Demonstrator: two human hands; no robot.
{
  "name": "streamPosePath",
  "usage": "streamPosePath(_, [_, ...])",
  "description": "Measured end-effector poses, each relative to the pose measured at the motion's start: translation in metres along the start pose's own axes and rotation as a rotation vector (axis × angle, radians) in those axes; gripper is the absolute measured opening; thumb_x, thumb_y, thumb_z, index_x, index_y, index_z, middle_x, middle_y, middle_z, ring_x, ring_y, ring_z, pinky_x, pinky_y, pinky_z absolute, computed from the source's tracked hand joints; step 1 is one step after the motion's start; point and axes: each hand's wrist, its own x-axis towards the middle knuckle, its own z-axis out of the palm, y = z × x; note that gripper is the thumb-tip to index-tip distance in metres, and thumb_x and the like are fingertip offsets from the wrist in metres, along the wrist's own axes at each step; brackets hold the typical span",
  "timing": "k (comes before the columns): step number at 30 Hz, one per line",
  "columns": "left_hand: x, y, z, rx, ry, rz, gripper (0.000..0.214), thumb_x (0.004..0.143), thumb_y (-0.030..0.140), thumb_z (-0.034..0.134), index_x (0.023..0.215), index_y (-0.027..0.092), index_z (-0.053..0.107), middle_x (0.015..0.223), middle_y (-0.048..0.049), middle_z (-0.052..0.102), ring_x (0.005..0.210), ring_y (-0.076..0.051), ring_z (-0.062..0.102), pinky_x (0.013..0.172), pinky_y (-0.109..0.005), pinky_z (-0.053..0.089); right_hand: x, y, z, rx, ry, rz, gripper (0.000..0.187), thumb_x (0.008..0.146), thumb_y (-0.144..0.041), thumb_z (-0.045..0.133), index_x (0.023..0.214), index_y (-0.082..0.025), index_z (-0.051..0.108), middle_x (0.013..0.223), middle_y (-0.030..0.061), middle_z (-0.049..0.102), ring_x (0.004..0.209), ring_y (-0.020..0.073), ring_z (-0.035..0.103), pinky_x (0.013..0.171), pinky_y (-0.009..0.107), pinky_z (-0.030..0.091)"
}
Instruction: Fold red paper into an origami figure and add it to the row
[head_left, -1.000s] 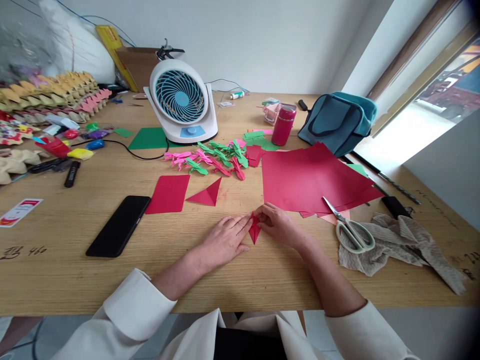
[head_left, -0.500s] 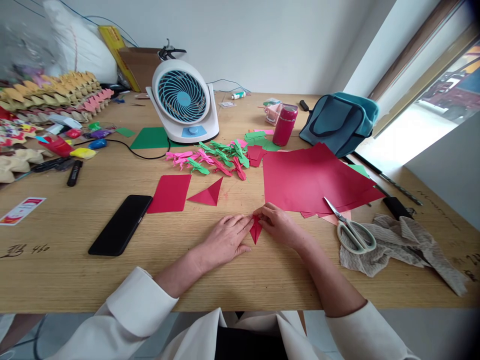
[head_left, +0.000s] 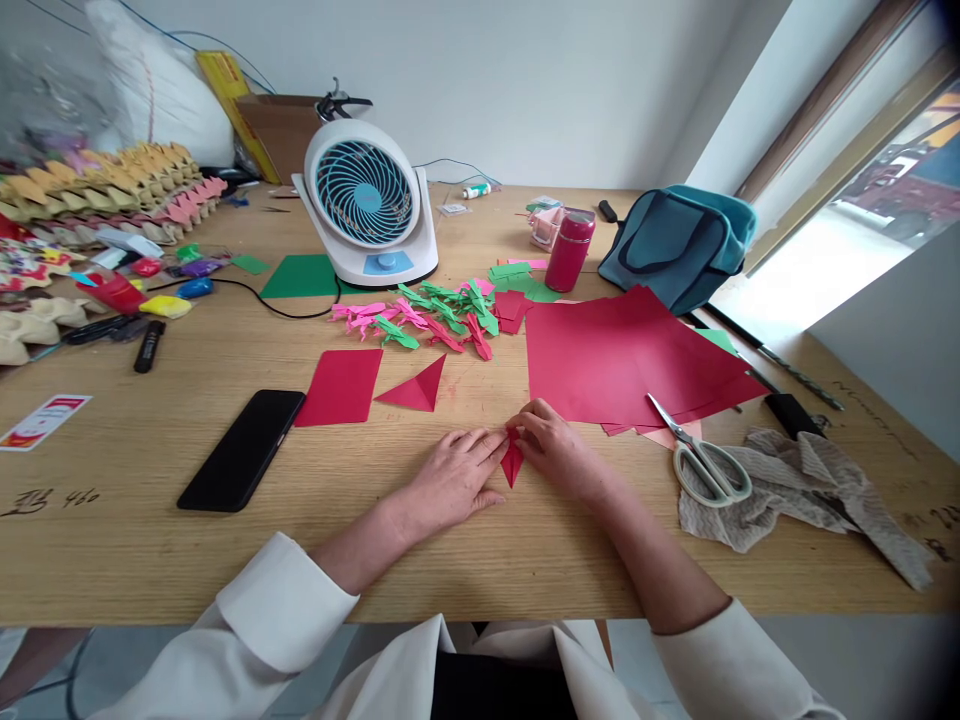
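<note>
A small piece of folded red paper (head_left: 511, 466) lies on the table between my two hands, its pointed end toward me. My left hand (head_left: 457, 476) rests flat, its outstretched fingertips touching the paper's left side. From the right, my right hand (head_left: 556, 450) pinches the paper's upper part, which the fingers partly hide. Beyond my hands lie a red paper triangle (head_left: 418, 386) with a crease and a red paper sheet (head_left: 340, 387). Several folded pink, green and red paper figures (head_left: 442, 312) are heaped farther back.
Large red sheets (head_left: 600, 350) lie to the right, with scissors (head_left: 705, 468) and a crumpled cloth (head_left: 757, 500) nearby. A black phone (head_left: 241, 450) is at left. Behind stand a fan (head_left: 367, 200), a red flask (head_left: 571, 250) and a blue bag (head_left: 675, 245).
My right hand has shifted very slightly at the folded paper. My left hand stays almost still, and the other things have not moved.
</note>
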Motion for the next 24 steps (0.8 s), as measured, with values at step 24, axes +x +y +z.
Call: streamPosePath(24, [-0.0003,0.0012,0.0006,0.006,0.014,0.003,0.063,0.090,0.052,0.059,0.140,0.015,0.048,0.145,-0.0111,0.052,0.132,-0.030,0.043,0.107,-0.043,0.032,0.0036,-0.0077,0.0005,-0.106,-0.033,-0.056,0.023,0.093,-0.006,0.048,0.110,-0.018,0.058,0.102,0.0090,0.063,0.096,0.0224,0.058,0.086,0.036,0.048])
